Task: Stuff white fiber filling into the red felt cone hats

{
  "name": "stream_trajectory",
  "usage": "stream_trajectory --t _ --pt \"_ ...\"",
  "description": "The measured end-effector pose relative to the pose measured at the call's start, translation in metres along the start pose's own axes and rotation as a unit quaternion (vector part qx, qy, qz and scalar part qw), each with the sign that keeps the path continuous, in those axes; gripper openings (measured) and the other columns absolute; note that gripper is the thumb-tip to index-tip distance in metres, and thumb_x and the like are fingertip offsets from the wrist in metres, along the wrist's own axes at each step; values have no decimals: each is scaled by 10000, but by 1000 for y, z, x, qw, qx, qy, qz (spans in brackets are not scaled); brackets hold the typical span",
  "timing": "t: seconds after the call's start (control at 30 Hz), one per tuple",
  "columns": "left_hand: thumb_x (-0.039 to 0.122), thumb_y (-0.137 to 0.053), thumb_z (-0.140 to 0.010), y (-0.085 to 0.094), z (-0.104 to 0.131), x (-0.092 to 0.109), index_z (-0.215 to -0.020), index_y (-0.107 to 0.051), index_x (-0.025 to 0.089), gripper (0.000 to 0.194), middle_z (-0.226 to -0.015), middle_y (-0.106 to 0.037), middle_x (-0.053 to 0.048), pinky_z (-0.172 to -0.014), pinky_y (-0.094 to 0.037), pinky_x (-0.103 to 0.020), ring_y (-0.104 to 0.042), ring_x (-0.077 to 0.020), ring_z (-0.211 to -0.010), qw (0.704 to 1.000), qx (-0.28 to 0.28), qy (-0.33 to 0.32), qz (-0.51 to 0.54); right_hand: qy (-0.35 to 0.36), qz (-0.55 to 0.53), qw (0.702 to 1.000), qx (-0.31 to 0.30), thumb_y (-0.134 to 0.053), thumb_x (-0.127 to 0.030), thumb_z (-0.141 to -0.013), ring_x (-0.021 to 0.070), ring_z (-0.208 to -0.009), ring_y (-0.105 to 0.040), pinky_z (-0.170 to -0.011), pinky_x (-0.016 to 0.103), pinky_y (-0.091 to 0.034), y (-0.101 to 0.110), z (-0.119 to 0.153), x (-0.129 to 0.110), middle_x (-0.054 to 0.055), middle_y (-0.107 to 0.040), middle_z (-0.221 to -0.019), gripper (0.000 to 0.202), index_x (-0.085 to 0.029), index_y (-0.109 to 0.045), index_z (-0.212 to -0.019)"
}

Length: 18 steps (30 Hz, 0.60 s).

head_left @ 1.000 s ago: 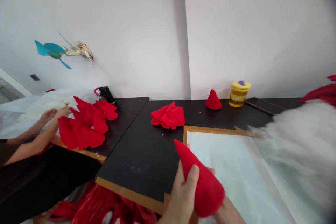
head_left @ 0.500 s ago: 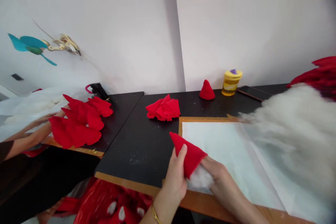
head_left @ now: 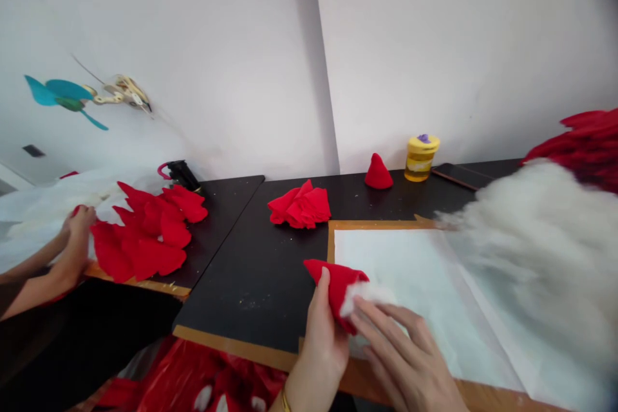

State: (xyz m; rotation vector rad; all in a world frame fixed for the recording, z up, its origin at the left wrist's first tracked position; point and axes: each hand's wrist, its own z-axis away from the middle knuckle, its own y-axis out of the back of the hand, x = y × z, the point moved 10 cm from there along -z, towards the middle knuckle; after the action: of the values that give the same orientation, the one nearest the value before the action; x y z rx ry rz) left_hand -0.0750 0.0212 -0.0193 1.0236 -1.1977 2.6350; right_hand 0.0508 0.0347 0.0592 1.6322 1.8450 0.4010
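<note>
My left hand is closed around a red fabric cone, its point toward the left and its open end toward the right. White fiber stuffing bulges from that open end. The stretched-out fingers of my right hand press against the stuffing at the mouth of the cone; its thumb cannot be made out clearly. Behind my hands, a finished-looking red cone stands upright near the wall. A pile of flat red fabric pieces lies on the black table.
White paper covers the table under my right hand, with a large heap of stuffing on it. A yellow-lidded jar and a phone stand behind. At left, another person's hands are beside more red pieces.
My right hand has drawn back from inside the cone, and its fingers now press the stuffing at the opening. The cone has turned slightly. The other person's hands have moved away from the red pieces.
</note>
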Motion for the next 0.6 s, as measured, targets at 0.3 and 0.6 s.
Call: stream_trajectory --t 0.3,0.6 --pt "478 -772 -807 -5 19 2 -1240 -651 181 539 -1182 -730 -131 -978 -523 -364 -665 -307 -1161 996 22 -78 -23 -21 -71 997 11 -392 -50 -924 271 -964 -682 -831 437 -616 -15 -26 3 130 -739 -1088 412 -178 -676 -1193" --pt "406 -821 -761 4 16 21 -1444 -478 183 797 -1235 -709 -146 -996 -511 -401 -673 -307 -1139 991 17 -121 -61 -68 -173 979 -86 -488 -108 -965 268 -1324 -567 -1020 390 -565 -27 -13 18 96 -566 -1478 499 -248 -515 -1444"
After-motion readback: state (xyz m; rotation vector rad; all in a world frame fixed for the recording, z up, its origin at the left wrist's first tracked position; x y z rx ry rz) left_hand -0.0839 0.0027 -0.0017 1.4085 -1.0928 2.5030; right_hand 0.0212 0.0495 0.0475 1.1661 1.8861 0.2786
